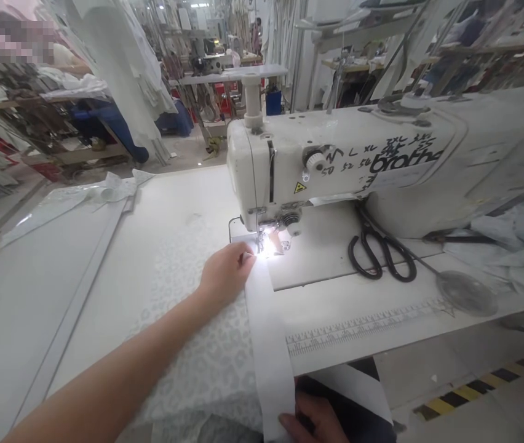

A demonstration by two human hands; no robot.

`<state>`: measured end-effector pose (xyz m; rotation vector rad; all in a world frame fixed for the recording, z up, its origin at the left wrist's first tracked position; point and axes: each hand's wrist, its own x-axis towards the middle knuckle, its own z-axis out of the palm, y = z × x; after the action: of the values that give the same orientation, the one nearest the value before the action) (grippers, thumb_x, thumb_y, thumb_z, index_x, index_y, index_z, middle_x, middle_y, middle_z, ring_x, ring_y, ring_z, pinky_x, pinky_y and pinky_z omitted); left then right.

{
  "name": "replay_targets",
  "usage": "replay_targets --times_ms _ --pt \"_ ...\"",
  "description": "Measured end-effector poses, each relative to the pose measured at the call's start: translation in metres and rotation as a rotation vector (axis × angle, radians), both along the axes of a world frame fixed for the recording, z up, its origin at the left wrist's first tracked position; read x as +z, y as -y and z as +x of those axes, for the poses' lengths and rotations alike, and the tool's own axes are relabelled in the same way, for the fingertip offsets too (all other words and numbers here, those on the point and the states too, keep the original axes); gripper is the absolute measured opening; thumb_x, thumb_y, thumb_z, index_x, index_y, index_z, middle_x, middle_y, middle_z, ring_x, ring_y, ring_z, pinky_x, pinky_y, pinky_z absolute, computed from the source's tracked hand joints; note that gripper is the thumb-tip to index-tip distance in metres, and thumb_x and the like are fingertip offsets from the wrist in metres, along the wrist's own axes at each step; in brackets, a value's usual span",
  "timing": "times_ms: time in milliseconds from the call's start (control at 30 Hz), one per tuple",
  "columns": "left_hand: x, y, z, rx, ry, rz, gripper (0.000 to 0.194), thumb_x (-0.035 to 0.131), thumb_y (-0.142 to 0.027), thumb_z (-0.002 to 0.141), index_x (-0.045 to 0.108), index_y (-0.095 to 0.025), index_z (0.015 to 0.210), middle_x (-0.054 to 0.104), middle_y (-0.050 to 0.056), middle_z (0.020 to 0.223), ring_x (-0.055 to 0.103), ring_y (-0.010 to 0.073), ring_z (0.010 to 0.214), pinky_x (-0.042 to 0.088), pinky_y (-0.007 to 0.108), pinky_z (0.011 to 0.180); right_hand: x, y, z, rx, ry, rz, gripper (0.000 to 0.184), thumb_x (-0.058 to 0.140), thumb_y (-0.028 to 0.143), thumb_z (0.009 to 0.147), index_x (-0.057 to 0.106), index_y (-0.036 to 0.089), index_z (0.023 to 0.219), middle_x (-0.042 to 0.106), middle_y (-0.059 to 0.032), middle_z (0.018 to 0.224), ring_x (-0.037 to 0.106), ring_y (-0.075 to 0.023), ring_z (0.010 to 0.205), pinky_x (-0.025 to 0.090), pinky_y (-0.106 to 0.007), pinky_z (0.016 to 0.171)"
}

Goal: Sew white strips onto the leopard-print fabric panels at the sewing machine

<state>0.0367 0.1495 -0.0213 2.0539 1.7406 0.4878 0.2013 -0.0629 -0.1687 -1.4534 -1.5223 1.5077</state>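
Close to the lit needle area of a white sewing machine, my left hand is closed, pinching the edge of a white fabric strip just in front of the presser foot. The strip runs from the foot down over the table's front edge. At its lower end my right hand grips the strip's right edge between thumb and fingers, partly cut off by the bottom of the view. Pale leopard-patterned fabric lies beneath my left forearm and along the strip's left side.
Black-handled scissors rest beside the machine bed, near a round greyish disc. Crumpled pale cloth lies at right. A printed ruler scale runs along the front edge. Large white sheets cover the left side. Other workstations stand behind.
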Motion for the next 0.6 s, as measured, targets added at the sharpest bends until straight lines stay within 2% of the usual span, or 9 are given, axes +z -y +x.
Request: replay_targets --times_ms 133,233,333,400,500,600 --pt "-0.002 0.0 -0.001 -0.005 -0.019 -0.006 0.015 0.047 -0.033 0.082 0.056 -0.021 0.076 0.053 -0.003 0.06 0.048 0.0139 0.056 0.032 0.025 0.05 -0.004 0.0 -0.002 -0.016 0.047 0.003 0.037 0.051 0.047 0.08 0.06 0.016 0.062 0.051 0.0002 0.057 0.049 -0.015 0.059 0.039 -0.024 0.055" --pt "-0.006 0.001 -0.002 -0.02 -0.03 0.068 0.014 0.048 -0.029 0.082 0.055 -0.021 0.091 0.058 0.0 0.081 0.051 0.0143 0.062 0.038 0.026 0.053 -0.002 -0.002 -0.002 -0.023 0.064 -0.003 0.033 0.053 0.044 0.079 0.058 0.017 0.061 0.051 0.0005 0.058 0.049 -0.0148 0.059 0.039 -0.023 0.055" --pt "-0.007 0.002 0.0 -0.183 -0.139 0.308 0.013 0.047 -0.019 0.084 0.057 -0.019 0.092 0.053 0.007 0.111 0.052 0.0219 0.092 0.046 0.034 0.074 0.004 -0.006 -0.001 0.027 0.05 0.012 0.027 0.052 0.037 0.08 0.058 0.017 0.063 0.053 0.0005 0.06 0.051 -0.0152 0.061 0.039 -0.023 0.057" --pt "-0.004 0.004 0.001 -0.334 -0.254 0.408 0.017 0.044 -0.012 0.084 0.06 -0.018 0.08 0.054 0.008 0.111 0.046 0.026 0.106 0.042 0.041 0.087 0.007 -0.008 0.001 0.075 0.026 0.035 0.024 0.051 0.033 0.08 0.057 0.016 0.064 0.052 0.0008 0.059 0.051 -0.0147 0.06 0.038 -0.023 0.056" --pt "-0.001 0.009 0.002 -0.478 -0.3 0.314 0.023 0.04 -0.006 0.083 0.061 -0.018 0.083 0.06 0.008 0.098 0.051 0.0238 0.098 0.045 0.041 0.087 0.01 -0.011 0.002 0.089 0.004 0.056 0.023 0.051 0.032 0.08 0.057 0.016 0.065 0.052 0.0008 0.06 0.051 -0.0146 0.059 0.038 -0.023 0.055" --pt "-0.002 0.02 -0.001 -0.495 -0.248 0.233 0.023 0.039 -0.015 0.087 0.059 -0.017 0.099 0.06 0.009 0.105 0.052 0.0246 0.101 0.046 0.042 0.089 0.012 -0.011 0.001 0.072 0.008 0.062 0.019 0.051 0.029 0.08 0.058 0.016 0.067 0.053 0.0006 0.062 0.05 -0.0145 0.061 0.038 -0.023 0.057"
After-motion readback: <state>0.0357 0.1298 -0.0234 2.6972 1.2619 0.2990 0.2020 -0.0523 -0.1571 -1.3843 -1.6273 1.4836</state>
